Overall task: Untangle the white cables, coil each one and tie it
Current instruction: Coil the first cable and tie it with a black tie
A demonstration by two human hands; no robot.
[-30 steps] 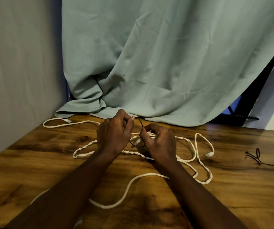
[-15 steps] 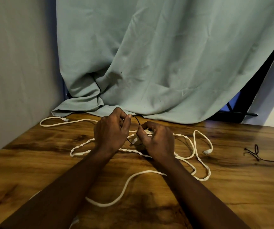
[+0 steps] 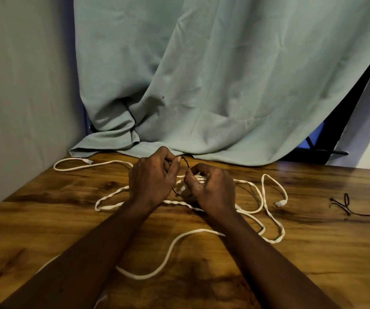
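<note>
White cables (image 3: 271,233) lie in loose loops on the wooden table (image 3: 313,253), partly twisted around each other. One end with a plug (image 3: 280,203) lies right of my hands; another end (image 3: 88,161) lies far left near the wall. My left hand (image 3: 152,177) pinches one end of a thin black tie (image 3: 186,162) between thumb and finger. My right hand (image 3: 212,187) pinches the tie lower down and holds a small bundle of white cable (image 3: 183,189) under its fingers. The bundle is mostly hidden by both hands.
A second thin black tie (image 3: 344,205) lies on the table at the far right. A pale green curtain (image 3: 202,85) hangs behind and rests on the table's back edge. A grey wall (image 3: 19,97) borders the left side.
Both hands stay at the same spot over the bundle with the black tie between them; only small finger movements. The view has shifted slightly.
</note>
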